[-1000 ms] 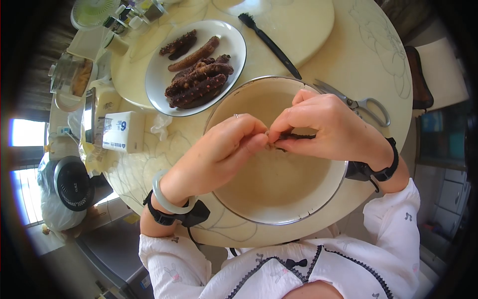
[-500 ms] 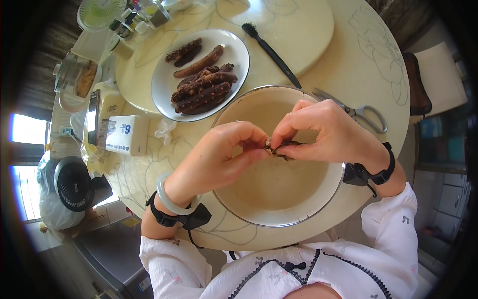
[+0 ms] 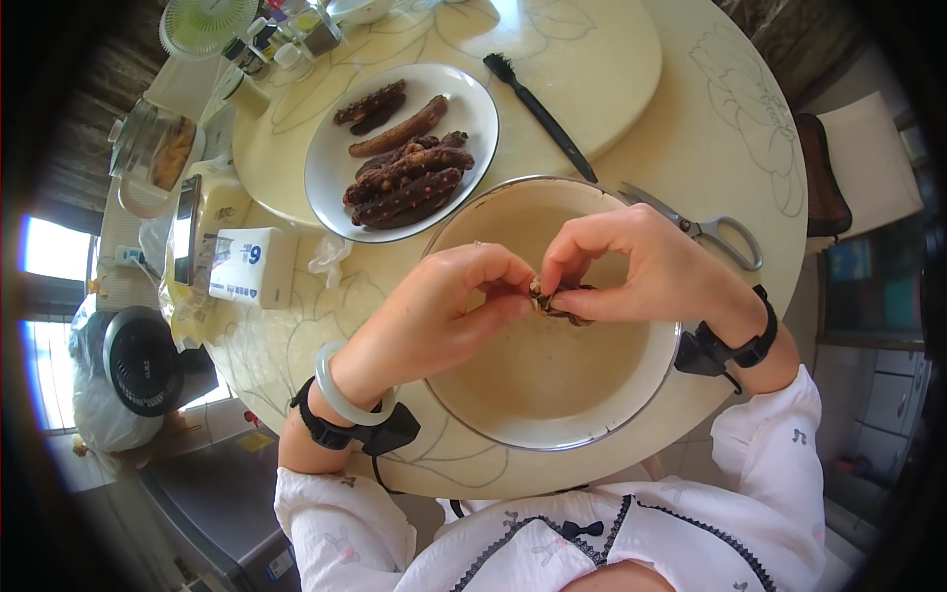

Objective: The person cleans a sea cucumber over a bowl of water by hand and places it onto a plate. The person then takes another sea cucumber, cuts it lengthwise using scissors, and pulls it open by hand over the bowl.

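Over a wide enamel basin [image 3: 631,400] of cloudy water, both hands pinch a small dark brown sea cucumber [image 3: 564,313] between thumbs and fingers. My left hand [image 3: 472,301] grips its left end, where a pale bit shows. On its right side, my right hand [image 3: 623,264] closes on the dark flesh. Fingers cover much of the piece. Behind the basin stands a white plate [image 3: 326,202] bearing several whole, knobbly sea cucumbers [image 3: 409,178].
Right of the plate lies a black brush [image 3: 541,118]. Scissors [image 3: 725,237] rest beside the basin's right rim. A tissue pack [image 3: 252,266] and crumpled tissue [image 3: 329,259] sit at left. Small bottles [image 3: 286,54] stand at the back left, near a glass pot [image 3: 153,148].
Both hands stay over the basin, still pinching the sea cucumber. The piece has turned slightly and more of its dark flesh shows by the right fingers. The view has shifted a little.
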Motion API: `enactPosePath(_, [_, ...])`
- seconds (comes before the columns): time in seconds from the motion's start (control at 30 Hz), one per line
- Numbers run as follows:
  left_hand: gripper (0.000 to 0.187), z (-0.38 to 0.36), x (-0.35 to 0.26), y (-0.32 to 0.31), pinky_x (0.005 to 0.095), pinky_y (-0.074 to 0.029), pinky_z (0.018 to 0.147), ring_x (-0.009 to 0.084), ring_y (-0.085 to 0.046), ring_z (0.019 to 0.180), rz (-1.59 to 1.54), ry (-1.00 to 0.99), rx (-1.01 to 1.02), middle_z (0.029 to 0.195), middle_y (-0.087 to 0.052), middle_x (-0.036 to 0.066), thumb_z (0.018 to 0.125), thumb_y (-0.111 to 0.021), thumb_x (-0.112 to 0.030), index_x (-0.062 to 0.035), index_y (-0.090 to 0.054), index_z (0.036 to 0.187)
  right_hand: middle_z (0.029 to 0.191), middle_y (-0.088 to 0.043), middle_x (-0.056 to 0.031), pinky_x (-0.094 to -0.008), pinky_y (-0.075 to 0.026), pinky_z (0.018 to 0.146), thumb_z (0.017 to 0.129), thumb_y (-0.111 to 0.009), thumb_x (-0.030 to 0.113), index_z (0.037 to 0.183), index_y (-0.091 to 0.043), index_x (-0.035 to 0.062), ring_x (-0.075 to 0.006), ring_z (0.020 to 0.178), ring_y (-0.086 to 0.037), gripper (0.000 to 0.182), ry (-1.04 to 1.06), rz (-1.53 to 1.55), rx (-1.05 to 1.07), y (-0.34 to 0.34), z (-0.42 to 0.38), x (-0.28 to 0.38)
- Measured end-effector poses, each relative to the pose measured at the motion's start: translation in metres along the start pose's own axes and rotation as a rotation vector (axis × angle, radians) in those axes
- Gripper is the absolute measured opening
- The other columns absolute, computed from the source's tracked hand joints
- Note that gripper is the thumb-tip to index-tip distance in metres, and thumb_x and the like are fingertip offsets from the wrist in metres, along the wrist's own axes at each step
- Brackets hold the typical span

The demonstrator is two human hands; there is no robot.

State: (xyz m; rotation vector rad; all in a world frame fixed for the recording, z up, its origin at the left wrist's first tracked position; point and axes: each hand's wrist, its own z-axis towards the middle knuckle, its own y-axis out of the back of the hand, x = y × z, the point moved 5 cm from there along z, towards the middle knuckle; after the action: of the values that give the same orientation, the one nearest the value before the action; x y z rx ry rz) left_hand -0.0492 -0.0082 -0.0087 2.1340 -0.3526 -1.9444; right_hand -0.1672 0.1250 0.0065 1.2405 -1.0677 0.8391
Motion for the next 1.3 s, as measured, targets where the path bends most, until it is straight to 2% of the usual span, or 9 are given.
enactPosePath(0.4, [0.015,0.000,-0.006,-0.003,0.0337,-0.052,0.073,0.0244,-0.065,0.080,0.150,-0.143,-0.058,0.089,-0.066,0.012,0.086,-0.068,-0.001,-0.0002,-0.066,0.101,0.088,-0.070,-0.0033,-0.0254,-0.053,0.076,0.083,-0.073,-0.002,0.094,-0.068,0.0010,-0.0110,0.081,-0.067,0.012,0.055,-0.038,0.012,-0.004,-0.001,0.002])
enactPosePath(1.0, [0.014,0.000,-0.002,-0.002,0.0293,-0.051,0.068,0.0181,-0.065,0.074,-0.002,-0.109,-0.092,0.085,-0.065,0.010,0.086,-0.070,-0.004,0.0005,-0.067,0.098,0.087,-0.069,-0.0036,-0.0261,-0.054,0.078,0.080,-0.073,-0.004,0.094,-0.063,0.0023,-0.0123,0.082,-0.068,0.017,0.056,-0.071,-0.046,-0.001,0.000,0.001])
enactPosePath(1.1, [0.010,0.000,-0.008,-0.004,0.0335,-0.051,0.069,0.0223,-0.063,0.074,0.123,-0.132,-0.112,0.083,-0.064,0.011,0.085,-0.068,-0.002,0.0001,-0.065,0.095,0.087,-0.069,-0.0038,-0.0260,-0.054,0.078,0.080,-0.073,-0.003,0.094,-0.064,0.0023,-0.0122,0.082,-0.068,0.017,0.057,-0.074,-0.046,-0.001,0.000,0.000])
enactPosePath(1.17, [0.009,-0.001,-0.013,-0.009,0.0350,-0.050,0.074,0.0240,-0.061,0.079,0.393,-0.260,-0.092,0.084,-0.062,0.010,0.083,-0.068,-0.002,0.0015,-0.062,0.090,0.087,-0.070,-0.0035,-0.0258,-0.054,0.078,0.081,-0.073,-0.002,0.094,-0.064,0.0023,-0.0118,0.082,-0.068,0.017,0.039,-0.069,-0.036,-0.001,0.000,-0.001])
enactPosePath(1.2, [0.009,-0.001,-0.011,-0.011,0.0350,-0.050,0.074,0.0240,-0.061,0.079,0.391,-0.259,-0.094,0.084,-0.062,0.010,0.083,-0.068,-0.002,0.0015,-0.062,0.090,0.087,-0.070,-0.0035,-0.0258,-0.054,0.078,0.081,-0.073,-0.002,0.094,-0.064,0.0023,-0.0118,0.082,-0.068,0.017,0.038,-0.069,-0.034,-0.001,0.000,-0.001])
enactPosePath(1.27, [0.009,-0.003,-0.005,-0.021,0.0413,-0.049,0.073,0.0302,-0.060,0.079,0.718,-0.252,-0.026,0.082,-0.061,0.012,0.082,-0.066,-0.008,-0.0012,-0.060,0.084,0.087,-0.070,-0.0040,-0.0262,-0.054,0.078,0.081,-0.072,-0.002,0.094,-0.064,0.0021,-0.0126,0.083,-0.068,0.016,0.020,-0.079,-0.037,-0.002,-0.001,-0.003])
enactPosePath(1.3, [0.009,-0.006,-0.005,-0.023,0.0413,-0.049,0.073,0.0302,-0.060,0.079,0.716,-0.251,-0.026,0.082,-0.061,0.012,0.082,-0.066,-0.008,-0.0012,-0.060,0.084,0.087,-0.070,-0.0040,-0.0262,-0.054,0.078,0.081,-0.072,-0.002,0.094,-0.064,0.0021,-0.0126,0.083,-0.068,0.016,0.019,-0.079,-0.035,-0.002,-0.001,-0.004])
